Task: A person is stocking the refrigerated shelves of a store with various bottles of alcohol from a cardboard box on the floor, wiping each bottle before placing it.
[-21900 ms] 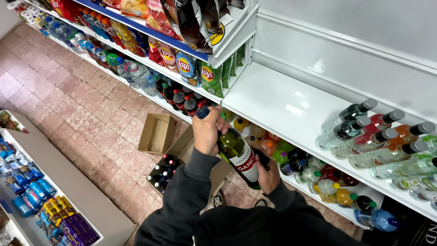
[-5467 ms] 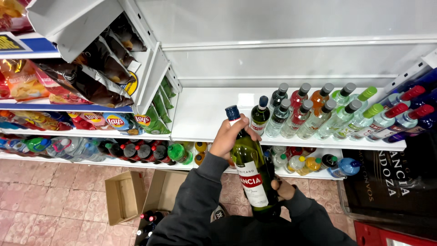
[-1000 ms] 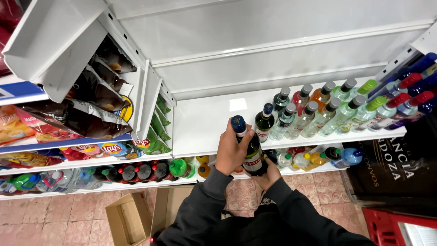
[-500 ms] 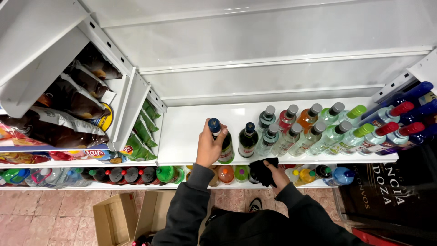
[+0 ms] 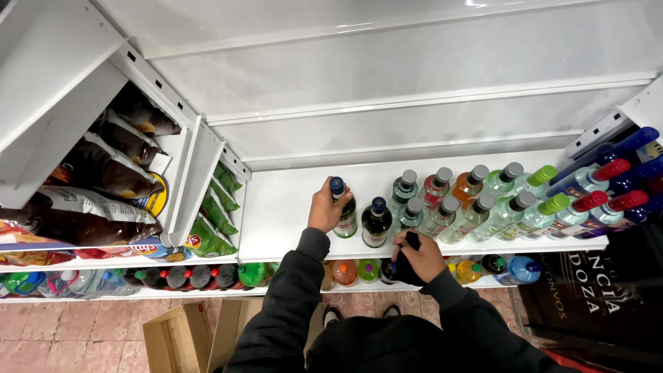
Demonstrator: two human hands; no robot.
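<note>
My left hand grips the neck of a green glass bottle with a blue cap, which stands upright on the white shelf. It is the leftmost bottle, right next to a dark green bottle with a blue cap. At the shelf's front edge, my right hand is closed on a small black cloth-like thing, just in front of the clear bottles with grey caps.
Several capped bottles in rows fill the right of the shelf. Chip bags hang in a tilted rack at left. Soft drink bottles line the lower shelf. Open cardboard boxes sit on the tiled floor.
The green bottle went from held in front of me onto the shelf, beside the dark green one. My right hand left its base and dropped to the shelf edge.
</note>
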